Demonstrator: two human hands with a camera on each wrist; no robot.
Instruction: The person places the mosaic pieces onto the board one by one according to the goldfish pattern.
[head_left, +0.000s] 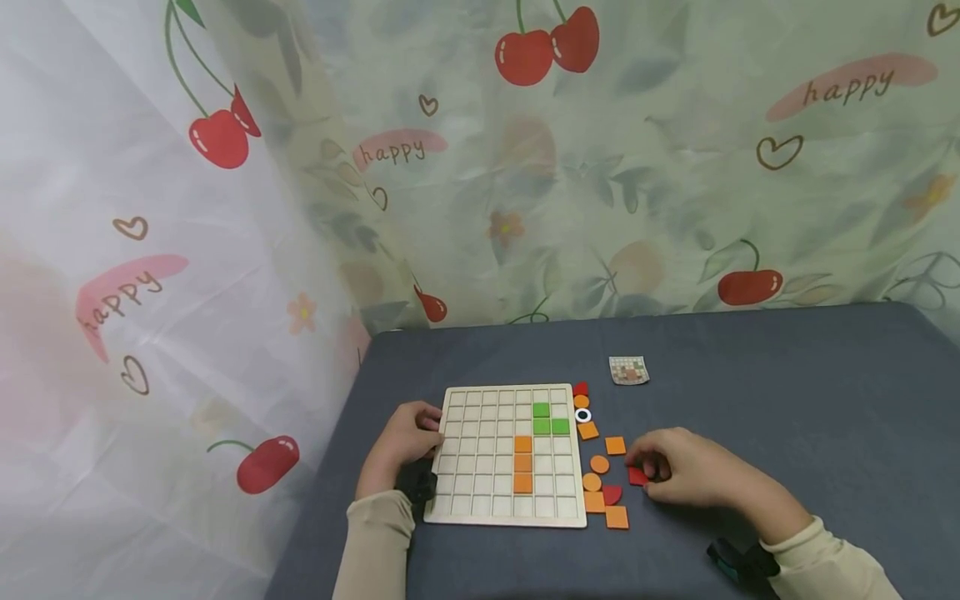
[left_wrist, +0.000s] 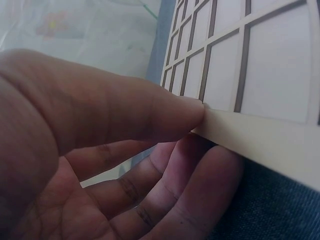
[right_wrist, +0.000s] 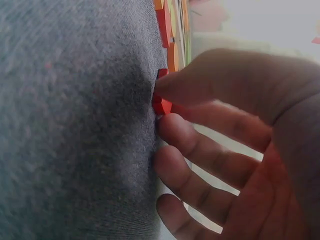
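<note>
Beside the wooden grid board (head_left: 498,460), red piece (head_left: 637,476) pinched

Left hand (head_left: 407,433) pinches the board's left edge, probably to steady it. Right hand (head_left: 686,467) pinches that red piece down at the gray cloth (head_left: 757,383); fingers hide its exact shape, can't tell.

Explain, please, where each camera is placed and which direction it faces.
Head: worn on the head, facing forward and down at the board; the left hand, right hand and sleeves show.
Left wrist: worn there, facing the board's edge; only the left hand shows.
Right wrist: worn there, facing a red piece; only the right hand shows.
Shared: head and right wrist both show the red piece.
</note>
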